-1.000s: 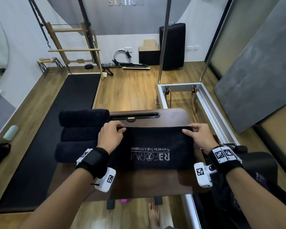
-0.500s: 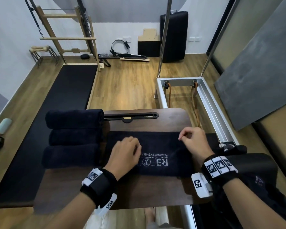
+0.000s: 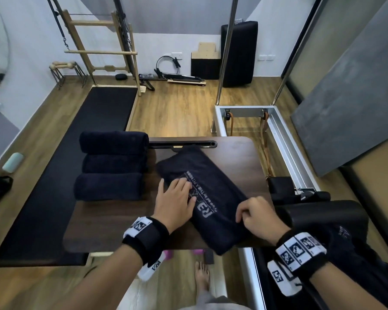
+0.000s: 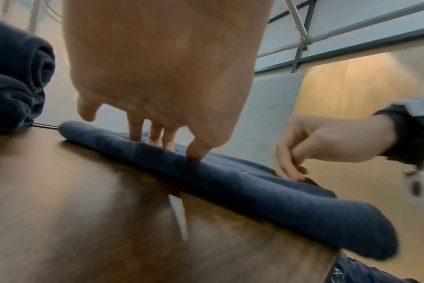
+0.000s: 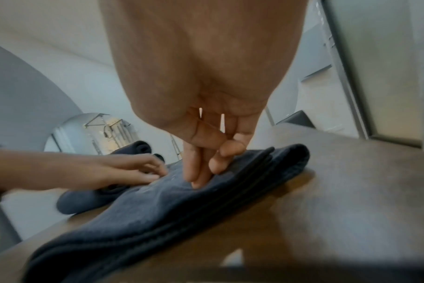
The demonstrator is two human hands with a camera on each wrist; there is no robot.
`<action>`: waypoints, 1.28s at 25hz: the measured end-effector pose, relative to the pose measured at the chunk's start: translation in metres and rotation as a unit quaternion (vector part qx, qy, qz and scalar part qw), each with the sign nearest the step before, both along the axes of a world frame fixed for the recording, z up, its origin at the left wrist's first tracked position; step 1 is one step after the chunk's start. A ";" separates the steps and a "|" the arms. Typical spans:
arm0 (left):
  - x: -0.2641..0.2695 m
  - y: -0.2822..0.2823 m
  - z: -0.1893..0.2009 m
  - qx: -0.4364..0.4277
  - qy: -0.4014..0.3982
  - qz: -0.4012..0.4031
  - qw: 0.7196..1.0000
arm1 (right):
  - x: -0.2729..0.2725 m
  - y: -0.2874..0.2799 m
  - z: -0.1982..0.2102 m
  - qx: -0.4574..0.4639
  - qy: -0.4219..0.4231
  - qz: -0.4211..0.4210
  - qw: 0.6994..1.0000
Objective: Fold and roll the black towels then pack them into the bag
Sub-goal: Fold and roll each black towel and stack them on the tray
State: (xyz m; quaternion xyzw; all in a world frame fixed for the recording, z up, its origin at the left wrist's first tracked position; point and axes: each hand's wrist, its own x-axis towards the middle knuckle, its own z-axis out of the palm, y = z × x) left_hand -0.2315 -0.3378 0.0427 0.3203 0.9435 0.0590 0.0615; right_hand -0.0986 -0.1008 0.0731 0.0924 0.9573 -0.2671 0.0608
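A folded black towel [image 3: 213,186] with a pale logo lies diagonally on the dark wooden table [image 3: 112,222]. My left hand [image 3: 179,189] rests flat on its left half, its straight fingers [image 4: 155,134] pressing the cloth. My right hand [image 3: 244,211] sits at the towel's near right edge with fingers curled, pinching the cloth [image 5: 182,210] between thumb and fingertips [image 5: 199,180]. Three rolled black towels [image 3: 112,163] lie side by side at the table's left. A black fabric thing with a small logo [image 3: 345,238], perhaps the bag, sits at my right.
A metal frame with straps [image 3: 278,139] stands beyond the table's right side. A long black mat [image 3: 76,166] covers the floor on the left. A slot handle [image 3: 184,144] runs along the table's far edge. My bare foot [image 3: 202,276] shows under the near edge.
The folded towel has turned from lying crosswise to lying diagonally, its right end pulled toward me. My left hand now lies flat on it; my right hand moved nearer with the edge.
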 end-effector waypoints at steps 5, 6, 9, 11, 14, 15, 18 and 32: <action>0.012 0.004 0.000 -0.046 -0.037 -0.040 0.997 | 0.039 -0.059 -0.017 -0.112 0.046 0.095 0.988; 0.023 -0.001 -0.001 -0.032 -0.038 -0.053 0.997 | 0.045 -0.063 -0.022 -0.125 0.074 0.087 0.985; 0.068 -0.022 -0.014 -0.005 -0.016 -0.109 0.994 | 0.064 -0.065 -0.037 -0.111 0.171 0.059 0.977; 0.096 -0.040 -0.026 0.001 0.005 -0.128 0.992 | 0.076 -0.067 -0.047 -0.079 0.199 0.061 0.975; 0.113 -0.061 -0.038 -0.006 0.019 -0.147 0.989 | 0.088 -0.071 -0.055 -0.029 0.206 0.081 0.975; 0.114 -0.066 -0.039 -0.007 0.019 -0.150 0.988 | 0.091 -0.072 -0.056 -0.016 0.203 0.087 0.975; 0.115 -0.072 -0.037 0.041 0.010 -0.129 0.991 | 0.095 -0.078 -0.057 0.027 0.187 0.102 0.977; 0.100 -0.072 -0.018 0.242 -0.035 0.017 0.969 | 0.075 -0.081 -0.040 0.054 0.189 0.083 0.977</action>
